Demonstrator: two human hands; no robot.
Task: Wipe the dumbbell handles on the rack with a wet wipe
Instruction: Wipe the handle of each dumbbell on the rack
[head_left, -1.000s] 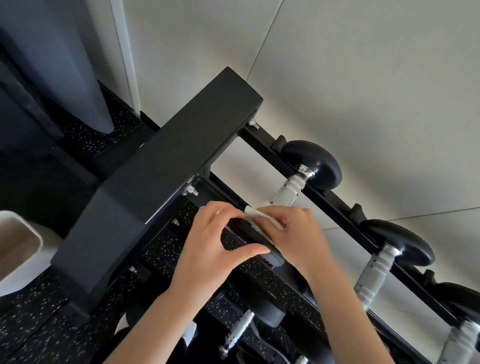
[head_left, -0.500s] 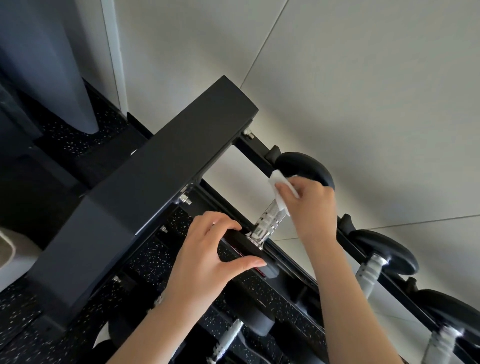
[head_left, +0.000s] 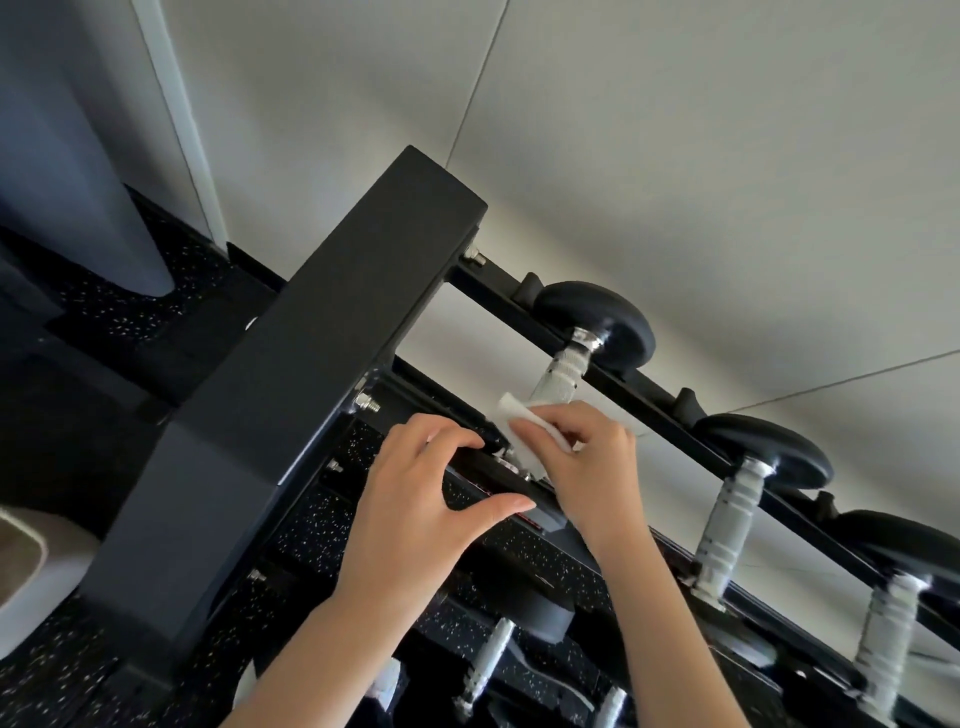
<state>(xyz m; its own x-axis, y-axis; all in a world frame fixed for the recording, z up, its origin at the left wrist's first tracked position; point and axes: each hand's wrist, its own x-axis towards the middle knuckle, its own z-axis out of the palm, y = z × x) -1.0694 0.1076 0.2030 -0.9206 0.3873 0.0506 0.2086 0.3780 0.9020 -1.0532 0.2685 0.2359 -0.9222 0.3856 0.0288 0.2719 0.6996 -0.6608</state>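
Note:
A black dumbbell rack (head_left: 332, 374) runs from the upper middle down to the right. Its first dumbbell has a knurled silver handle (head_left: 563, 371) between black round heads; the far head (head_left: 597, 325) shows fully. My right hand (head_left: 582, 467) is wrapped around the near end of that handle with a white wet wipe (head_left: 511, 415) pressed against it. My left hand (head_left: 431, 514) pinches the near head (head_left: 498, 475) of the same dumbbell between thumb and fingers. Two more dumbbell handles (head_left: 730, 525) lie further right on the same tier.
A lower tier holds several more dumbbells (head_left: 530, 613) under my arms. A white bin (head_left: 31, 566) stands on the speckled black floor at the left edge. A pale tiled wall (head_left: 675, 156) sits right behind the rack.
My right hand slid with the wipe from the near end up to the far head, then back down to the near end. My left hand kept its hold on the near head.

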